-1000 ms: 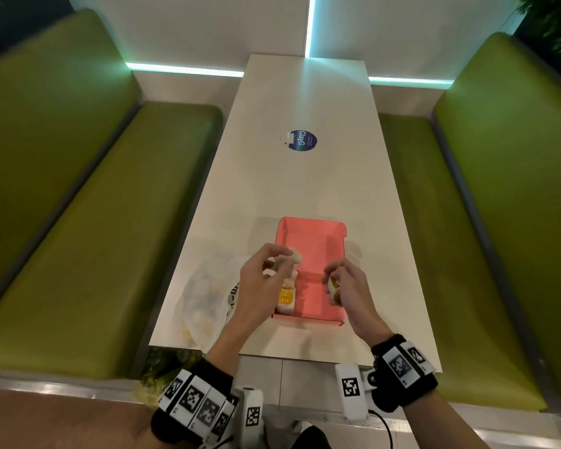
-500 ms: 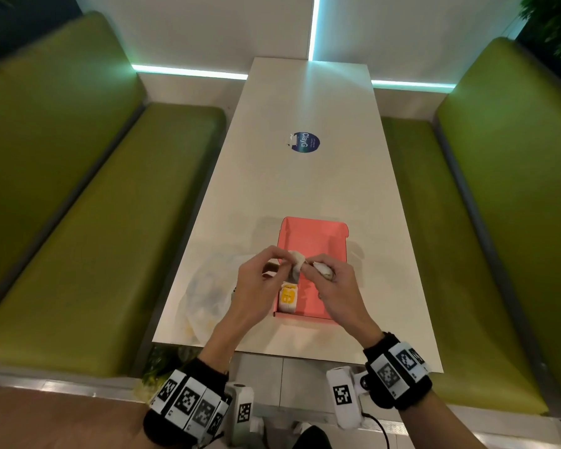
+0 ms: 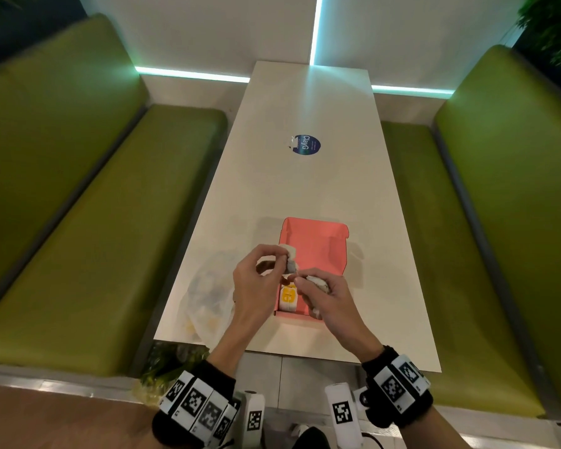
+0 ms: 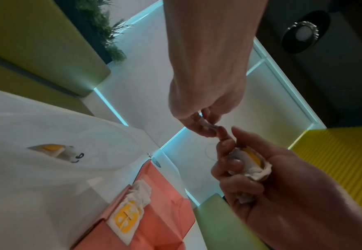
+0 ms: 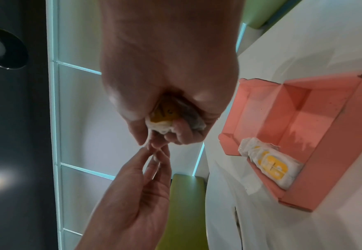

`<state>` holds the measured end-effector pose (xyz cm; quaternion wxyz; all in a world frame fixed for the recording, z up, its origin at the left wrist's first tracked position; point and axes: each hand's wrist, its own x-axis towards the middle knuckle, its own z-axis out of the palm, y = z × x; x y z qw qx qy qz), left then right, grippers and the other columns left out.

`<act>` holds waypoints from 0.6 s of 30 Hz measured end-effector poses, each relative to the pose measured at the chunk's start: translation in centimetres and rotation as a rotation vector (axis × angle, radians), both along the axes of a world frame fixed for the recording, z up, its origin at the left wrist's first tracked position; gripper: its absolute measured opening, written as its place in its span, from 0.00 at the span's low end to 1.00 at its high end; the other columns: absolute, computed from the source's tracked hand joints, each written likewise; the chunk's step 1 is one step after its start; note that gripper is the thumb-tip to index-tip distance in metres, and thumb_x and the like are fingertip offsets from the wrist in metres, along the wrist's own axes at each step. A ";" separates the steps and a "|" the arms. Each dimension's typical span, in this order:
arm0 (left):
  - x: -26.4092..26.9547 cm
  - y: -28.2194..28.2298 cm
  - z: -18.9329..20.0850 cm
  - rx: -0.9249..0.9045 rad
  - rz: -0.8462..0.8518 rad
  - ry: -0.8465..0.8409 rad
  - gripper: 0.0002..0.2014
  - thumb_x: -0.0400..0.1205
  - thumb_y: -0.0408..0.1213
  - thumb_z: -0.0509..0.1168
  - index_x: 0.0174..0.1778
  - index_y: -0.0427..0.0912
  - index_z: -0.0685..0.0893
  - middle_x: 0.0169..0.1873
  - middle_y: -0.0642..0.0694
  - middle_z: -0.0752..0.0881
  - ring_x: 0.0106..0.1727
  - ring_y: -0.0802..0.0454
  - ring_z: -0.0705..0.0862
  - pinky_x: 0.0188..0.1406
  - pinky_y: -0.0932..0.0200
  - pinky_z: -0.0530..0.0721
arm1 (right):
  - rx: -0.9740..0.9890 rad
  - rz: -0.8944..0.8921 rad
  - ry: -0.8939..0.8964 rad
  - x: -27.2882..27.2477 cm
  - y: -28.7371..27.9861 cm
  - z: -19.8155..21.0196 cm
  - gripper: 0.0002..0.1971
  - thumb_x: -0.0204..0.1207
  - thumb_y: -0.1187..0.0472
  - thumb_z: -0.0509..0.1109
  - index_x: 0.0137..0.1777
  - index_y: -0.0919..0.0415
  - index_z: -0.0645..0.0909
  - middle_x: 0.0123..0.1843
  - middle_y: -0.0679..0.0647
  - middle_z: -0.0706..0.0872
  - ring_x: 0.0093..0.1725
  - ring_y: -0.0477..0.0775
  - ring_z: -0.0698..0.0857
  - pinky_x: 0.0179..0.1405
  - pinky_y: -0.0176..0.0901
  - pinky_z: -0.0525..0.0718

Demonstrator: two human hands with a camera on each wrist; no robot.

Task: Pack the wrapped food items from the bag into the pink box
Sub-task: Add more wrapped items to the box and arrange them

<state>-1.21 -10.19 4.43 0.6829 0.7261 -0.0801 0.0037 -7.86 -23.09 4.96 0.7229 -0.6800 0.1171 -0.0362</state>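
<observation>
Since a second earlier, the right hand (image 3: 329, 296) had swung in to meet the left hand (image 3: 256, 283) above the pink box (image 3: 336, 251). Each hand's fingers curled round a wrapped snack (image 4: 249, 165); another lay inside the box, and more remained in the bag (image 3: 208, 303). Best to lower them flat, side by side.

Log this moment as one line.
left hand: pinches white wrapper | right hand: grips wrapped item | pink box: open, one labelled packet inside | bag: left of box
</observation>
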 end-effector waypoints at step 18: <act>-0.9 0.5 -0.4 0.197 -0.014 -0.215 0.06 0.79 0.26 0.73 0.46 0.42 0.90 0.44 0.51 0.88 0.42 0.59 0.89 0.43 0.63 0.89 | -0.106 -0.022 -0.223 -1.3 1.4 -0.2 0.10 0.79 0.75 0.70 0.55 0.63 0.88 0.42 0.39 0.89 0.41 0.38 0.84 0.42 0.27 0.78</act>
